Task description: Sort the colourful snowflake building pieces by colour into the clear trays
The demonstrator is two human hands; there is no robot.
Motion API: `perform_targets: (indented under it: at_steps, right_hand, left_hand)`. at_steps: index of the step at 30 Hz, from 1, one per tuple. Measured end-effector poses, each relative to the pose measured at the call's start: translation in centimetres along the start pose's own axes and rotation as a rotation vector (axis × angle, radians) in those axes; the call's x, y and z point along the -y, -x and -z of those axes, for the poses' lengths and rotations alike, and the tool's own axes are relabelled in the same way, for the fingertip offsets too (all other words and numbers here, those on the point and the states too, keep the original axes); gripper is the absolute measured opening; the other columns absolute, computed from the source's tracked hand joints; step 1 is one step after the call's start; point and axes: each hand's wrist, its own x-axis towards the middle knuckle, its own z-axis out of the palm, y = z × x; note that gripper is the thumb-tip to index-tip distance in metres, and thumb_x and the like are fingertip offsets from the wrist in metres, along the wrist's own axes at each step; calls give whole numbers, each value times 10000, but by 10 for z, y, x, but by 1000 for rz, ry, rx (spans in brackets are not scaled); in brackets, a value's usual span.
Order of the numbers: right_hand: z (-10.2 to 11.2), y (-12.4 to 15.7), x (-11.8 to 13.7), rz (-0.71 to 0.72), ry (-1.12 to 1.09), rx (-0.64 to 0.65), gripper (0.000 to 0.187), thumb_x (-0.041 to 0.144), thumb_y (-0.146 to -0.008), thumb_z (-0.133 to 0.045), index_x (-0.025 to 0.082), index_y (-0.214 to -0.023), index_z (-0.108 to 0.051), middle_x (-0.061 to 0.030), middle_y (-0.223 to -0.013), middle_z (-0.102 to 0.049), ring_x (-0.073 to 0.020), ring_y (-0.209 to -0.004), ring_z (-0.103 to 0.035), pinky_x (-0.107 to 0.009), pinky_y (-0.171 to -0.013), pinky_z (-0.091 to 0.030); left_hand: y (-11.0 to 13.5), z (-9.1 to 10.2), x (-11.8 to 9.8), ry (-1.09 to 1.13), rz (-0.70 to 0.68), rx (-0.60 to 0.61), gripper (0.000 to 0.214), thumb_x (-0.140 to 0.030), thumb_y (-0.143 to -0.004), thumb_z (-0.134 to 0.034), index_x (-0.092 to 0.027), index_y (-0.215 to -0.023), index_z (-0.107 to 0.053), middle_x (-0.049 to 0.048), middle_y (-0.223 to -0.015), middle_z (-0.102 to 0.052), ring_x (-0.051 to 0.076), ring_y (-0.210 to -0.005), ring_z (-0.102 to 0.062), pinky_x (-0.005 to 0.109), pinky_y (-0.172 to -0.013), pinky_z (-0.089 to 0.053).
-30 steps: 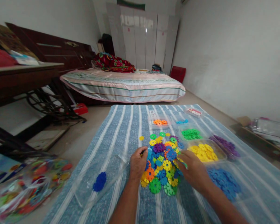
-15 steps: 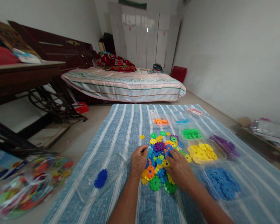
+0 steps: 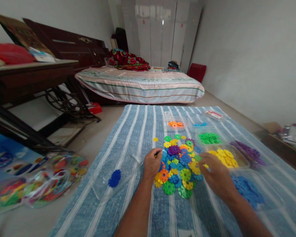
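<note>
My left hand (image 3: 153, 165) rests at the left edge of a loose pile of notched plastic discs (image 3: 174, 179). Its fingers are closed, with a small dark thing at the fingertips that I cannot make out. At the pile's right side is my right hand (image 3: 215, 174), fingers curled and slightly blurred; what they grip is hidden. A yellow disc (image 3: 206, 166) shows by its thumb. Just beyond that hand stands a clear box of yellow discs (image 3: 227, 158). Nearer to me on the right is a clear box of blue discs (image 3: 248, 191), partly covered by my forearm.
Further boxes hold green discs (image 3: 209, 138), purple discs (image 3: 249, 153), orange discs (image 3: 175, 124) and a few blue pieces (image 3: 199, 124). Left on the striped cloth (image 3: 108, 148), a dark blue oval piece (image 3: 114, 178) lies in clear plastic. Bags of colourful pieces (image 3: 49, 187) sit on the floor.
My right hand has moved right, off the middle of the pile toward the boxes, uncovering discs there. My left hand keeps its place at the pile. The camera view has shifted slightly.
</note>
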Motion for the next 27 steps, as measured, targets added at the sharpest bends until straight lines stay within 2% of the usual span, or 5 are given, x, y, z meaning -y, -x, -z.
perform_targets:
  at_steps: [5, 12, 16, 19, 27]
  right_hand:
    - [24, -8, -27, -79, 343, -182, 251, 340, -872, -462, 157, -856, -634, -125, -887, -646, -263, -872, -590, -461, -833, -473]
    - [-40, 13, 50, 81, 64, 43, 189, 270, -863, -512, 179, -968, -641, -130, -1118, -602, -268, -1178, -478, -455, -985, -419]
    - [-67, 13, 83, 92, 72, 196, 239, 274, -818, -577, 159, -1015, -649, -165, -1236, -555, -334, -1260, -399, -513, -988, -395]
    - [-73, 13, 90, 56, 89, 265, 224, 248, -807, -589, 151, -997, -659, -169, -1245, -556, -342, -1242, -419, -510, -985, -394]
    - [-76, 20, 82, -44, -66, 210, 115, 153, -784, -560, 196, -800, -665, -109, -1134, -621, -281, -1198, -469, -470, -1007, -375]
  left_hand:
    - [0, -2, 2, -29, 16, 0, 212, -245, -759, -535, -197, -878, -704, 29, -896, -730, 175, -881, -664, 286, -833, -497]
    - [-1, -3, 5, -20, 9, 7, 214, -254, -762, -534, -198, -878, -704, 22, -884, -730, 174, -873, -665, 290, -835, -499]
    - [-1, -2, 3, -15, -7, 9, 219, -240, -769, -516, -182, -869, -702, 35, -877, -727, 175, -855, -665, 303, -837, -503]
    - [0, -1, 0, -27, -12, 8, 220, -225, -769, -510, -182, -870, -701, 37, -885, -725, 178, -870, -660, 316, -854, -498]
    - [1, 0, -6, -29, 4, 2, 209, -196, -755, -516, -183, -849, -702, 31, -883, -730, 172, -844, -660, 300, -829, -501]
